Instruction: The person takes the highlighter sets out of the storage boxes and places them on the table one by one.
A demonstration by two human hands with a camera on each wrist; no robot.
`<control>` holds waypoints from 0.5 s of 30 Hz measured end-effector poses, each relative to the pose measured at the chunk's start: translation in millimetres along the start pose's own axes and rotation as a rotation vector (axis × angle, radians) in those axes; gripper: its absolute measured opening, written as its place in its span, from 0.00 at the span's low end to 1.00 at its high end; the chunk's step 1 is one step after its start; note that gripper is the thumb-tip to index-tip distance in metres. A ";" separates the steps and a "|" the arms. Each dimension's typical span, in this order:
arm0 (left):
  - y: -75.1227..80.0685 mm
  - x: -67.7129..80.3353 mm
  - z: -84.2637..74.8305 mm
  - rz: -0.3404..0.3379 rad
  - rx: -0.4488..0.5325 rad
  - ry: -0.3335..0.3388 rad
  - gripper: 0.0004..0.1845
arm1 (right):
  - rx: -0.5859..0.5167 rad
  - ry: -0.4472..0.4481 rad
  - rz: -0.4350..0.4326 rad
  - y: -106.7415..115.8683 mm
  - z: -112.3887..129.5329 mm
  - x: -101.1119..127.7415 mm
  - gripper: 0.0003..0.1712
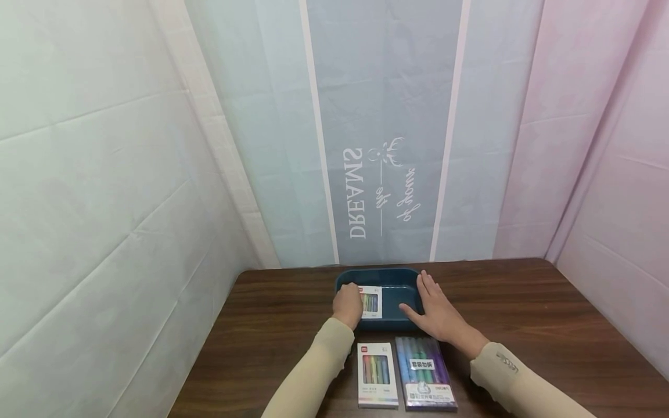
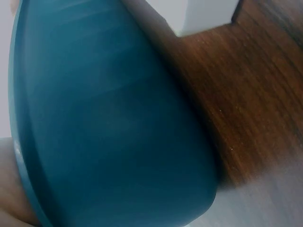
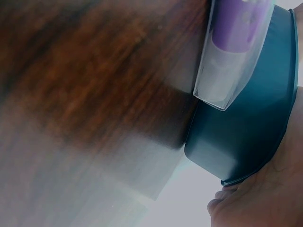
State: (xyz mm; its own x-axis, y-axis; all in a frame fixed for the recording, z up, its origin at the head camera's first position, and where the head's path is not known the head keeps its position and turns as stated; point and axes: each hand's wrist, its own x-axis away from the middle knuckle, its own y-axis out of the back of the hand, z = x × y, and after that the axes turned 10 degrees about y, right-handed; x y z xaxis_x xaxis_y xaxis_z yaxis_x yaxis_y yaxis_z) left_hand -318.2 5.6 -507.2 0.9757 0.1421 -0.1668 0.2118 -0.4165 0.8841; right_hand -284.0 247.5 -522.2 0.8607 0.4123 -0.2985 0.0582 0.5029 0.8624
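1. A dark teal rectangular plastic tray (image 1: 402,277) sits on the dark brown wood-grain counter (image 1: 522,313), near the far edge where the counter meets the pale curtain wall (image 1: 387,145).
2. The left hand (image 1: 348,304) reaches into the tray's left half, its grip curled round the left end of a small white flat pack of coloured pens (image 1: 372,302), which lies inside the tray.
3. The right hand (image 1: 436,310) lies flat with fingers straight and together, palm down on the tray's right rim and near right corner; its grip clasps nothing.
4. In the left wrist view the tray's outer wall (image 2: 113,132) fills most of the picture, with bare counter (image 2: 246,94) beside it.
5. In the right wrist view the tray's corner (image 3: 246,132) stands on the counter, the palm (image 3: 265,198) pressing at its rim.
6. Just in front of the tray lie a second white pen pack (image 1: 377,373) and, just beside it on the right, a clear purple-tinted pouch of pens (image 1: 425,371), close to the near counter edge.
7. Open counter stretches wide to the left and right of the tray.
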 end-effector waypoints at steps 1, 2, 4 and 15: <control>-0.2 -0.6 0.2 0.005 0.003 0.002 0.03 | 0.000 -0.001 0.000 0.3 0.0 -0.1 0.61; -0.4 -1.1 0.5 0.008 0.004 0.003 0.03 | -0.001 0.000 0.001 0.4 0.2 -0.1 0.61; -0.5 -1.9 1.0 0.023 0.013 0.006 0.03 | -0.002 0.000 0.001 0.1 0.1 -0.2 0.60; 2.8 -3.8 -1.1 0.101 0.074 0.037 0.06 | 0.003 -0.013 0.008 0.8 1.6 -1.2 0.60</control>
State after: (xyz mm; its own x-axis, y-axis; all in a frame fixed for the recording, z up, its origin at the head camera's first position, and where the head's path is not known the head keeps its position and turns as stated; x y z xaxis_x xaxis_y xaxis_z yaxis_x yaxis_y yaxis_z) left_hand -321.4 4.9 -503.6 0.9898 0.1285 -0.0611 0.1174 -0.4951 0.8609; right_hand -284.2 246.2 -520.5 0.8675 0.4066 -0.2865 0.0528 0.4974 0.8659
